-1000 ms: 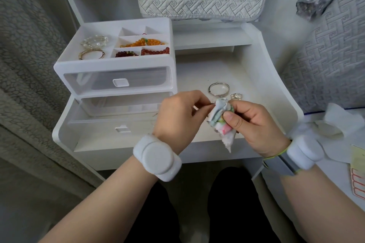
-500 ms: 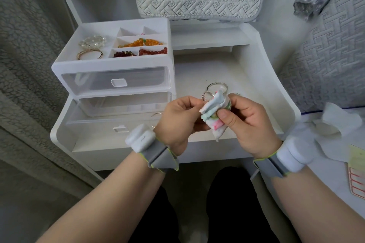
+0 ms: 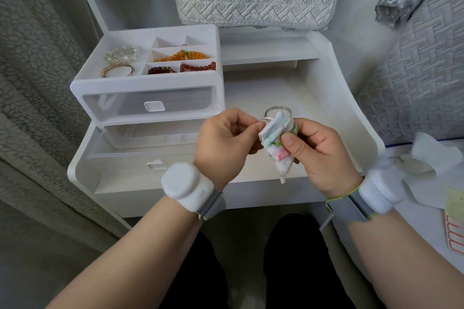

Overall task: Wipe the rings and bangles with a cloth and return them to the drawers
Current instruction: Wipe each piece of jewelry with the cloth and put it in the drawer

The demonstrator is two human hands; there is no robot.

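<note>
Nearest, a bunched white cloth with pastel patches (image 3: 276, 142) is pinched between the thumb and fingers of the right hand (image 3: 324, 155). The left hand (image 3: 226, 140) is closed in a pinch on a small silver ring (image 3: 262, 121), which is mostly hidden by the cloth and fingertips. Just behind, a thin silver bangle (image 3: 277, 109) lies on the white desk tray (image 3: 351, 113), its near edge covered by the cloth. Further back left, beaded bracelets are seen in the open top of the white plastic drawer unit (image 3: 150, 88).
</note>
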